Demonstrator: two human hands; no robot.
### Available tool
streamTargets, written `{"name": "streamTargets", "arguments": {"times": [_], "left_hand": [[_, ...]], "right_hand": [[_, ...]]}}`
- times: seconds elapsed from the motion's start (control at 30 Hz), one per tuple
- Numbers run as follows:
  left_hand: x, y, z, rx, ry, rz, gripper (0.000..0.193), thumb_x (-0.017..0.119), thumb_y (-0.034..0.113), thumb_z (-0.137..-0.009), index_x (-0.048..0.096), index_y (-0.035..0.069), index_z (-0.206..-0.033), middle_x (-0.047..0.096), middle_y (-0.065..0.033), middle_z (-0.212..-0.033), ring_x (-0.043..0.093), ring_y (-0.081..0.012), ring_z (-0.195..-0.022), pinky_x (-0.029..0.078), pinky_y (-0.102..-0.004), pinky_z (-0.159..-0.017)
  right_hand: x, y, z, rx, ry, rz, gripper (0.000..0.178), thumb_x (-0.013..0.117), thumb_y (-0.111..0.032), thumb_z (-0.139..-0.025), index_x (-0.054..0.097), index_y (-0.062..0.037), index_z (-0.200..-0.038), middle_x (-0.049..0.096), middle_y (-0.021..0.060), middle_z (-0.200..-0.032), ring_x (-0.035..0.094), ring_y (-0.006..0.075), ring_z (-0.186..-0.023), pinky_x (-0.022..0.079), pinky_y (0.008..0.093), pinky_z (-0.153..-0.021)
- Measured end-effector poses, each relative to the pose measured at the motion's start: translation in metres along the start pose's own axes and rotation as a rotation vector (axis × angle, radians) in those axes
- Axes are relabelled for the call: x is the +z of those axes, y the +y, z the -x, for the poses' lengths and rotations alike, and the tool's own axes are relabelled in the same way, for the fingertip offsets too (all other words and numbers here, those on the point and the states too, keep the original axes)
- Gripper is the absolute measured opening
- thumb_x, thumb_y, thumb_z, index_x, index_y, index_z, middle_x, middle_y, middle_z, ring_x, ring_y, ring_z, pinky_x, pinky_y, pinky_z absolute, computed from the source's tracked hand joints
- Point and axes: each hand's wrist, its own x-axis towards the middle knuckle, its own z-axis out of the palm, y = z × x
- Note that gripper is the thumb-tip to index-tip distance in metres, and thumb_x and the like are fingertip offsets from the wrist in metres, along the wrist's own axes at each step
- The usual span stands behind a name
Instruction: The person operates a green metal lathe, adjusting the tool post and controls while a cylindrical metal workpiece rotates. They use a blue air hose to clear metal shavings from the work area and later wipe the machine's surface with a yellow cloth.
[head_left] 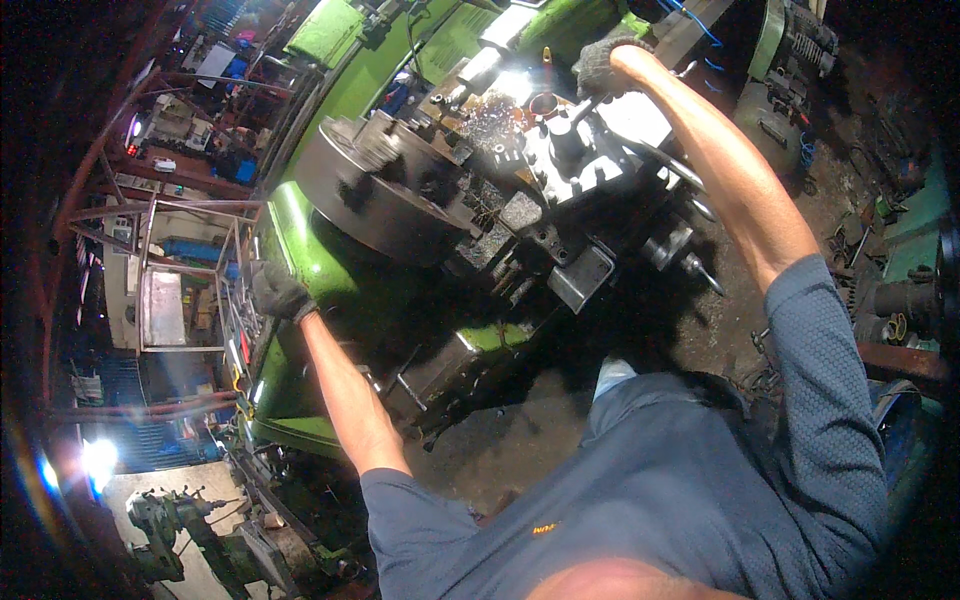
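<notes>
A green metal lathe [292,225] fills the middle of the view. Its large round grey chuck [345,190] faces right, with stepped jaws that look somewhat smeared. My left hand [280,292], in a dark glove, rests at the left end of the green headstock. Its fingers look curled, and what they grip is hidden. My right hand [605,68], also gloved, reaches over the carriage to the far side. It is closed around the upper end of a lever handle [588,108] that rises from the square tool post [572,150].
Dark chips lie on the carriage beside a small round tin [543,104]. Handwheel levers [690,262] jut out at the carriage's near right. A metal-framed rack [165,300] stands left, and a green drilling machine [180,530] lower left. More machinery [790,60] is at the far right.
</notes>
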Motion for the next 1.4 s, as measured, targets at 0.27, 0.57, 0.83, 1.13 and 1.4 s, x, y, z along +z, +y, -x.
{"name": "streamTargets", "arguments": {"times": [0.27,0.57,0.83,1.13,1.4], "left_hand": [[0.0,-0.004,-0.003,0.027,0.013,-0.024,0.018,0.064,0.019,-0.09,0.069,0.003,-0.083,0.07,-0.011,-0.078,0.063,-0.0264,-0.069,0.05,-0.0376,-0.068],[0.002,-0.005,-0.001,0.052,0.064,-0.022,0.019,0.066,0.018,-0.092,0.069,0.001,-0.084,0.07,-0.0122,-0.08,0.063,-0.0268,-0.071,0.051,-0.0381,-0.068],[0.005,0.026,-0.008,0.126,0.099,-0.05,0.024,0.06,0.019,-0.093,0.068,0.003,-0.076,0.066,-0.0104,-0.071,0.06,-0.0259,-0.061,0.048,-0.0382,-0.059],[-0.004,0.013,-0.007,0.068,0.037,-0.12,0.025,0.058,0.021,-0.094,0.07,0.004,-0.08,0.069,-0.0123,-0.075,0.064,-0.029,-0.065,0.05,-0.0405,-0.061],[-0.001,0.01,-0.001,0.031,0.022,-0.059,0.024,0.063,0.021,-0.095,0.069,0.0,-0.084,0.069,-0.0134,-0.075,0.062,-0.0258,-0.066,0.05,-0.0372,-0.066]], "right_hand": [[-0.007,-0.009,0.009,0.067,0.025,-0.06,0.014,0.07,-0.014,-0.084,0.074,-0.0114,-0.098,0.074,0.0095,-0.085,0.068,0.026,-0.075,0.056,0.0415,-0.064],[0.005,0.005,-0.008,-0.005,0.029,0.003,0.018,0.074,-0.013,-0.081,0.074,-0.0129,-0.099,0.074,0.0111,-0.091,0.07,0.0283,-0.081,0.057,0.0421,-0.067],[0.01,0.015,-0.012,-0.061,0.033,0.092,0.02,0.075,-0.014,-0.079,0.074,-0.0146,-0.099,0.073,0.0098,-0.086,0.07,0.0286,-0.08,0.057,0.0435,-0.067],[-0.011,-0.012,0.015,0.09,0.004,-0.049,0.012,0.07,-0.016,-0.083,0.075,-0.0121,-0.094,0.073,0.0095,-0.081,0.068,0.0258,-0.072,0.055,0.0413,-0.061],[-0.008,-0.01,0.019,-0.012,0.075,0.074,0.016,0.072,-0.012,-0.082,0.075,-0.0113,-0.098,0.073,0.0105,-0.083,0.069,0.026,-0.075,0.055,0.0422,-0.062]]}}
